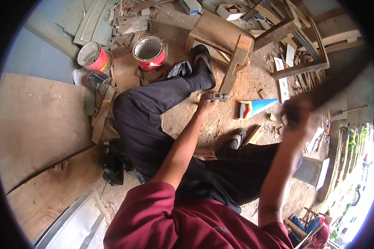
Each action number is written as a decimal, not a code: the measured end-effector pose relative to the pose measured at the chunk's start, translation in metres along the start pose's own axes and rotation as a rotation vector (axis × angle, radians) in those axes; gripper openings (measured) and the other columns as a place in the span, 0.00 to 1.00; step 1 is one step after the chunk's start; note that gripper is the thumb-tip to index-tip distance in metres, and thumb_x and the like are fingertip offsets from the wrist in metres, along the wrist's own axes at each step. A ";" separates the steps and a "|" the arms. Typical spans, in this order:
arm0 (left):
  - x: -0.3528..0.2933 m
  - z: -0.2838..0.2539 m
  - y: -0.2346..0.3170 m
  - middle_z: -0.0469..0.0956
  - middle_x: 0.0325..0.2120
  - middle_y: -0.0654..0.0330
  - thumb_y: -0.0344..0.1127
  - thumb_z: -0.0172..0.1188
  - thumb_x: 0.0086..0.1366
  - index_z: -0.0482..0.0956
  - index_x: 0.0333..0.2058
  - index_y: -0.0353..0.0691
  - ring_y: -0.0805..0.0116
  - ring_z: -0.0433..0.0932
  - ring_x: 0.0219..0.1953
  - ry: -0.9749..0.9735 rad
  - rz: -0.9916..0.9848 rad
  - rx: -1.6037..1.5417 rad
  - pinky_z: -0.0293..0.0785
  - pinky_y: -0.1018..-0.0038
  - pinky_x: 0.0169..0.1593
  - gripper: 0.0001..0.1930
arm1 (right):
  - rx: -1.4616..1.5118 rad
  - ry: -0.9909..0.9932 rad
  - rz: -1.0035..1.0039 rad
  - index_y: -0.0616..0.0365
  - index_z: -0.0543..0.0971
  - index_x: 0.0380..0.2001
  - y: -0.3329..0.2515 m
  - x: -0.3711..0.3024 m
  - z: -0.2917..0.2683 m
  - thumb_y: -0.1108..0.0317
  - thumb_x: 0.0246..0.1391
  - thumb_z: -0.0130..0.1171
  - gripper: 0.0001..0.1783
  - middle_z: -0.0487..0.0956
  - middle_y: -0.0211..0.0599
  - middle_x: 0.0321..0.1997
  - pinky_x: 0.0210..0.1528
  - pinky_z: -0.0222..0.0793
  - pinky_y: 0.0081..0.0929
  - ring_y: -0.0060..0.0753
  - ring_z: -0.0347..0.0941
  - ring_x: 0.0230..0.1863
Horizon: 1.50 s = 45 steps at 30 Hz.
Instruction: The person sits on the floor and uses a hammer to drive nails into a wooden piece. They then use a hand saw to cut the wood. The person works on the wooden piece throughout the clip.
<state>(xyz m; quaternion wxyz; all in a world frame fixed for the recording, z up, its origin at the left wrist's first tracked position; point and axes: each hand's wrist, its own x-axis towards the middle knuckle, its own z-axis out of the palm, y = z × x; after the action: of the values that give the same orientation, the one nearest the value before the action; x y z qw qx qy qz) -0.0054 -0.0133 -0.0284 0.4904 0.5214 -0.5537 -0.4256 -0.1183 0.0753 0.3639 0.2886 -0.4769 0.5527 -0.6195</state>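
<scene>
Far left of the left hand: plywood panel, propped beside the work area. Left and forward of the same hand: whitish pail with red label, tipped at an angle; just nearer, small metal can, also tilted. Closer to the hand, forward and left: red pail, upright, with open top and pale-crusted rim. Directly forward of the hand: dark shoe, on the floor.

Left hand: curled closed around hammer-like metal tool, with grey head on top of the fist and handle hidden from view. Beyond the hand, forward: wooden bench-like piece. Forward and slightly right: notched board, with far end over the bench-like piece and near end just beside the tool head. Cannot tell whether touching the tool.

Right of the left hand, between both hands: handsaw with blue blade and orange-and-black handle, flat on the floor.

Right hand: raised, blurred, closed around long dark object slanting forward and right. Cannot tell exact finger placement or kind of object. Forward of the right hand: wooden frame. Well behind it, slightly right: another person, in red and blue.
</scene>
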 end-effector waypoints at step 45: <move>0.004 -0.033 0.107 0.72 0.18 0.65 0.48 0.58 0.68 0.73 0.27 0.36 0.76 0.69 0.20 -0.083 -0.026 -0.234 0.65 0.72 0.24 0.19 | 1.193 -0.525 0.887 0.62 0.61 0.64 0.106 -0.166 -0.043 0.61 0.43 0.72 0.46 0.69 0.52 0.56 0.44 0.77 0.47 0.45 0.74 0.46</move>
<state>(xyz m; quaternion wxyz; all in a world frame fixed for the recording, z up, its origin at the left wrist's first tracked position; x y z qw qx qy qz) 0.0101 -0.0054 0.0821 0.5192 0.4494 -0.5133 -0.5148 -0.1128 0.2165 0.2200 0.8372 -0.1071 0.1792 -0.5056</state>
